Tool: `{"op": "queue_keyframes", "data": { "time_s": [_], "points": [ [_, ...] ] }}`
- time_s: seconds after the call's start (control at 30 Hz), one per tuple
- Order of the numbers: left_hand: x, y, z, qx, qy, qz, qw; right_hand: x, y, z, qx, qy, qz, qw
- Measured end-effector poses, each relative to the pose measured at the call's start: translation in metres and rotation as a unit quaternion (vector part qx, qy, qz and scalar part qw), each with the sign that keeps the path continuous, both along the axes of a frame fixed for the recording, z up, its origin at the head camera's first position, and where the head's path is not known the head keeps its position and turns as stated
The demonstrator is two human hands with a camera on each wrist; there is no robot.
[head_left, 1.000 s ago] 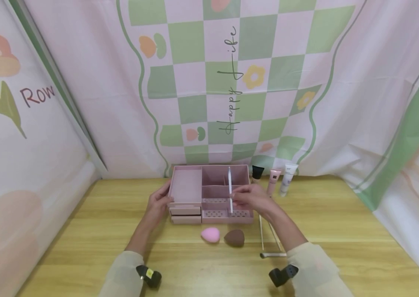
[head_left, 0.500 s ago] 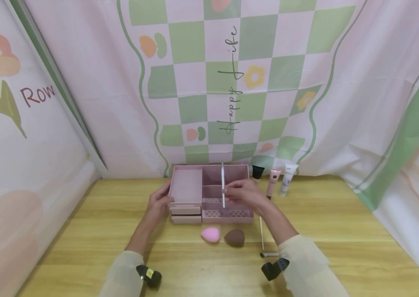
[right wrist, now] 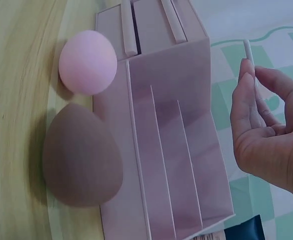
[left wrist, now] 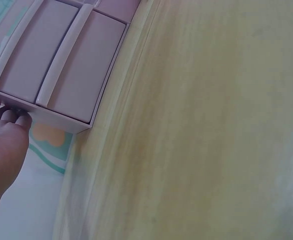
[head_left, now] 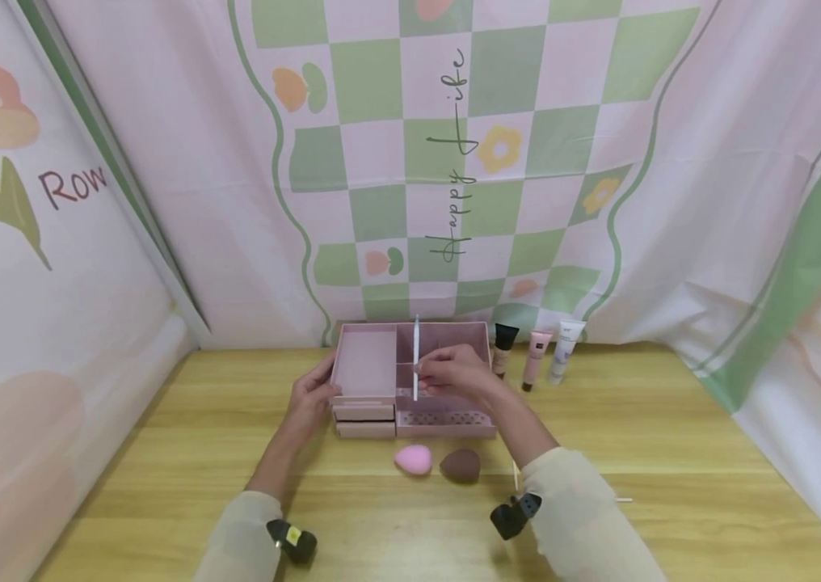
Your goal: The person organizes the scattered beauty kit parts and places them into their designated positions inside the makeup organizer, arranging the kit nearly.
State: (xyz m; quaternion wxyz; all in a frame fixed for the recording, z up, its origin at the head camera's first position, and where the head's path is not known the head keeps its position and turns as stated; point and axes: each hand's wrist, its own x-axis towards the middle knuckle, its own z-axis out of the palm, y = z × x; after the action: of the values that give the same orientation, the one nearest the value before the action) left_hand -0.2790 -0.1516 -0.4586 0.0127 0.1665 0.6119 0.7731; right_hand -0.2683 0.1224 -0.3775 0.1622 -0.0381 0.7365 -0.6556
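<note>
A pink makeup organizer (head_left: pixel 367 364) stands on the table, with drawers on its left and divided compartments on its right. My left hand (head_left: pixel 312 400) grips its left side, the thumb at the upper edge; the left wrist view shows curled fingers (left wrist: pixel 9 117) against the outer wall. Above the compartments, my right hand (head_left: pixel 457 374) pinches a slim white makeup brush (head_left: pixel 416 343) between thumb and fingertips, held roughly upright. Only a short end of the brush (right wrist: pixel 247 48) clears the fingers in the right wrist view.
In front of the organizer lie a pink sponge (head_left: pixel 414 460) and a brown sponge (head_left: pixel 461 466). A black-capped tube (head_left: pixel 503 347), a pink tube (head_left: pixel 536 360) and a white tube (head_left: pixel 565 352) stand at right. My right forearm mostly hides thin handles (head_left: pixel 624 499) on the table.
My right hand has carried the brush leftward over the compartments, to near the drawer section. The right sleeve now covers more of the brushes on the table. My left hand has stayed put.
</note>
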Motion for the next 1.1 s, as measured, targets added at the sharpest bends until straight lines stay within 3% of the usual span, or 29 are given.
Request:
{"op": "queue_keyframes", "data": {
  "time_s": [0.5, 1.1],
  "points": [
    [0.000, -0.003, -0.002, -0.004, 0.000, 0.002, 1.0000, -0.009, -0.033, 0.006, -0.022, -0.022, 0.001, 0.9995],
    [-0.001, -0.001, -0.002, -0.007, -0.012, 0.005, 0.9999, -0.020, -0.065, 0.018, -0.010, -0.045, -0.015, 0.9988]
  ]
}}
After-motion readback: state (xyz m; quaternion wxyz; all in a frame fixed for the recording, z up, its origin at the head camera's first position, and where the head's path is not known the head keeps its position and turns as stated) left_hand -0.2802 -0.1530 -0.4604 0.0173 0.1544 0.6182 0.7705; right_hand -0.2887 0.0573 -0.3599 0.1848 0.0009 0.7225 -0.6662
